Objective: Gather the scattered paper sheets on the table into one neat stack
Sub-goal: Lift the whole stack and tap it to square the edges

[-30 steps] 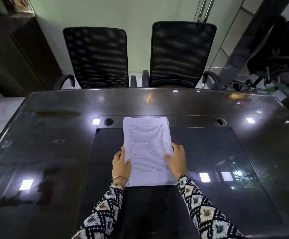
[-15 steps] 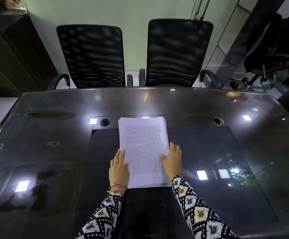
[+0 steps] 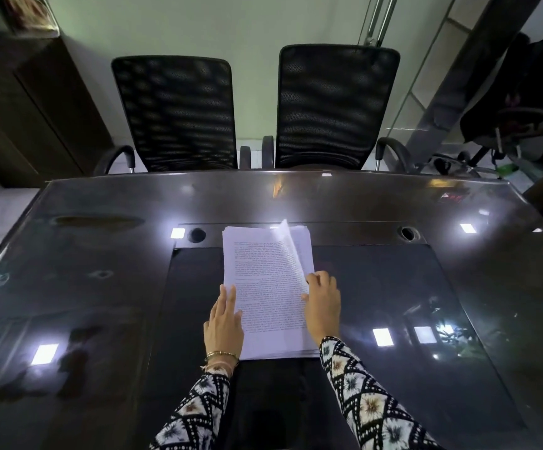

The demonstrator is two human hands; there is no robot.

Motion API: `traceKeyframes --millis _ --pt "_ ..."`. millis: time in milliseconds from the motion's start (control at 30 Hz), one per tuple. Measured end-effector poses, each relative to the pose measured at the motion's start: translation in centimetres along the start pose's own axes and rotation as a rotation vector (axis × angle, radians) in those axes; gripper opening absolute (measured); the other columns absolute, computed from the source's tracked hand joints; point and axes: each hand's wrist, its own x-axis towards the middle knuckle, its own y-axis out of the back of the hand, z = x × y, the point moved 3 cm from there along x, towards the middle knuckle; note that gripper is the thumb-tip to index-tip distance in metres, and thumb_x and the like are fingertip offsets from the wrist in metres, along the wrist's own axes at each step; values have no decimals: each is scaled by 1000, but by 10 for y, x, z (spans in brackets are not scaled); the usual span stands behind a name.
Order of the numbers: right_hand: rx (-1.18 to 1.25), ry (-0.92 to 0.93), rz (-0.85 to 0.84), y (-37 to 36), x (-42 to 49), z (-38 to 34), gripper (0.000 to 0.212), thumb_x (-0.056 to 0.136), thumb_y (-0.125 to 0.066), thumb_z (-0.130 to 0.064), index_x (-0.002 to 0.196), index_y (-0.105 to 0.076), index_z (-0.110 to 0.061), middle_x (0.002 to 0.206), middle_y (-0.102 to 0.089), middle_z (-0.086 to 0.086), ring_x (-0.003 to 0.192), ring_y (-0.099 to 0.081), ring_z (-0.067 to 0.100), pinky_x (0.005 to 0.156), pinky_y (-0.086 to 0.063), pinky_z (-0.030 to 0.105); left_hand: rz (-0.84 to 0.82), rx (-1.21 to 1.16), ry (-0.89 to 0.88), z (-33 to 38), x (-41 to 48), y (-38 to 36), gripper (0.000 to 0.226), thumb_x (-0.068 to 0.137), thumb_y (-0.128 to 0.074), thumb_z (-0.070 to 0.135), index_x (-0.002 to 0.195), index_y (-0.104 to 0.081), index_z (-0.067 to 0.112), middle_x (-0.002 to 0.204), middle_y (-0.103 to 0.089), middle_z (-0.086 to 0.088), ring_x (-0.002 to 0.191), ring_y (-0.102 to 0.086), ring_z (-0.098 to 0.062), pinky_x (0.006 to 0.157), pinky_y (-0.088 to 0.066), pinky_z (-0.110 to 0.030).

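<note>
Paper stack [image 3: 265, 287] on table [image 3: 101, 303], between hands.

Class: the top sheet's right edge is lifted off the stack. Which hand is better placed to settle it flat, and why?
Right. The right hand pinches the raised edge of the top sheet; the left hand lies flat on the opposite side of the stack, steadying it.

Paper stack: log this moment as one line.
left hand: flat on paper stack, left edge | right hand: pinches top sheet, right edge raised
</note>
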Motion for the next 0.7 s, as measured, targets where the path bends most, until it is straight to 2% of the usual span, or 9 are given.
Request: traceKeyframes --millis 133,233,333,433,500,533,567,633,700 --pt "-62 23 35 5 4 2 31 74 -70 3 88 -64 -24 77 -62 -8 77 -53 20 68 -29 33 141 57 -44 9 2 14 91 83 -65 19 151 -5 31 160 -8 1 147 -13 -20 110 -28 -50" --pt "-104 102 96 14 13 1 39 69 -65 8 86 -67 -26 76 -60 -10 80 -51 19 72 -24 35 283 258 -283 30 12 28 108 68 -78 22 151 -9 27 159 -15 -6 147 -11 -23 114 -14 -56" --pt "-188 249 119 22 23 -10 29 74 -66 0 79 -64 -28 79 -58 -9 85 -51 20 81 -26 38 385 399 -467 53 25 37 111 65 -80 27 151 -9 28 158 -13 -7 148 -1 -23 115 -5 -58" --pt "-267 381 160 28 30 -22 21 71 -79 -8 77 -64 -23 80 -62 -4 83 -56 23 86 -36 46 457 456 -544 68 35 50 87 64 -79 31 141 -40 28 155 -26 -10 147 -10 -26 116 6 -57" --pt "-227 444 204 30 35 -25 23 70 -81 -9 81 -65 -20 85 -64 -2 87 -60 24 96 -34 50 444 456 -610 73 38 50 35 66 -75 31 100 -69 25 129 -60 -8 132 -45 -26 116 2 -52" --pt "-197 453 224 31 36 -26 24 72 -79 -8 88 -65 -19 93 -65 0 94 -62 24 103 -31 53 383 394 -539 70 40 49 15 72 -66 31 84 -70 23 104 -72 -6 113 -62 -26 116 -7 -46" --pt "-179 437 238 31 37 -27 28 74 -75 -7 97 -65 -19 104 -65 1 106 -62 24 109 -25 56 267 285 -367 64 42 50 20 78 -53 32 82 -69 21 88 -74 -8 96 -69 -29 110 -23 -40" --pt "-145 332 247 30 39 -25 39 81 -70 -12 119 -59 -17 125 -60 4 127 -53 24 114 -14 61 64 21 43 43 37 47 31 88 -43 31 106 -65 18 97 -70 -16 94 -65 -38 86 -44 -37" --pt "-74 164 202 26 37 -17 48 86 -68 -24 130 -54 -15 136 -54 8 135 -45 28 112 -16 65 -13 -114 262 22 28 38 34 91 -49 23 124 -53 16 111 -64 -20 103 -59 -41 80 -45 -38"
